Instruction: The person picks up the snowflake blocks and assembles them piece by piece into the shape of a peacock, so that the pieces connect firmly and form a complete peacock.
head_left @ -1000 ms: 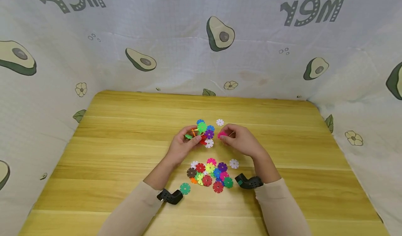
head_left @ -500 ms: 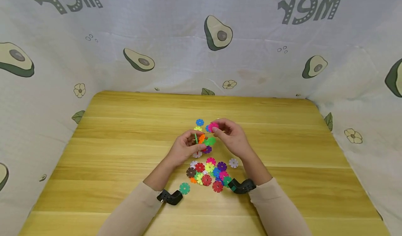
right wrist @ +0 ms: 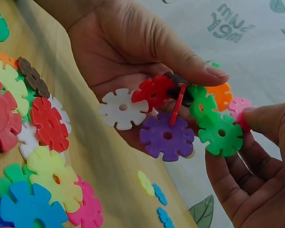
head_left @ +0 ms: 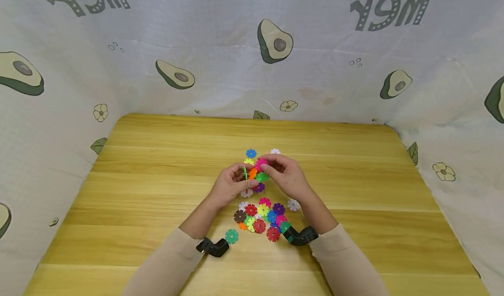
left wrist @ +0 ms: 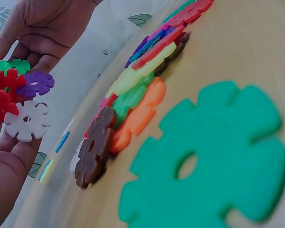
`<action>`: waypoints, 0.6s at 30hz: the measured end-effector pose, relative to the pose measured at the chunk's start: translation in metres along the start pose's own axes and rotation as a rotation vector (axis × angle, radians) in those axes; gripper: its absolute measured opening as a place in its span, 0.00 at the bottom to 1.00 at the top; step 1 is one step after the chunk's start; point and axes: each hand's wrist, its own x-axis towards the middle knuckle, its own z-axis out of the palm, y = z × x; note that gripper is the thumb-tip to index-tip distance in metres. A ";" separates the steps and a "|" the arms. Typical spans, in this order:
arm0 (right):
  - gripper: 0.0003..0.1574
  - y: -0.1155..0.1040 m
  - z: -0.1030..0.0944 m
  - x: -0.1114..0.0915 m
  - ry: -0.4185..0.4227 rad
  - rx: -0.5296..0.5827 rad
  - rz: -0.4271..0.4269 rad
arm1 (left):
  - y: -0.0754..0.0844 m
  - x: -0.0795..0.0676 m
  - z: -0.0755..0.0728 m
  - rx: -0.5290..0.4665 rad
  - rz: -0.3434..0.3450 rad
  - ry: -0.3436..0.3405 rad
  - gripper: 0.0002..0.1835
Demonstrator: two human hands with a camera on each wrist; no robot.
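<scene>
Slotted plastic snowflake discs are joined in a cluster, and my left hand point(head_left: 229, 185) grips it above the table. The right wrist view shows a white disc point(right wrist: 111, 116), a purple disc point(right wrist: 153, 140), green discs point(right wrist: 232, 141), an orange disc point(right wrist: 221, 97), plus red and dark brown ones partly covered by each other. Between thumb and fingers, my right hand point(head_left: 292, 178) pinches a pink disc point(head_left: 260, 164) right at the orange disc's edge. Fingers partly hide that pink disc in the right wrist view.
A pile of loose discs in several colours point(head_left: 260, 227) lies on the wooden table point(head_left: 157, 164) nearer my body. One teal disc point(head_left: 232, 236) sits apart by the left wrist camera. Beyond the hands lie a blue disc point(head_left: 250, 153), a yellow disc and a white disc point(head_left: 275, 151).
My right hand has carried the pink disc leftward, up against the cluster. The left hand has turned the cluster and brought it slightly nearer my body.
</scene>
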 end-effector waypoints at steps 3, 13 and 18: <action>0.18 -0.001 0.001 0.000 -0.009 -0.002 0.014 | 0.000 0.000 0.000 -0.041 -0.007 0.007 0.19; 0.19 -0.003 0.008 0.000 -0.021 -0.024 0.001 | 0.000 0.002 -0.002 -0.105 -0.042 0.003 0.17; 0.18 -0.003 0.011 -0.001 -0.023 -0.056 0.015 | -0.002 0.003 -0.004 -0.088 -0.039 -0.011 0.17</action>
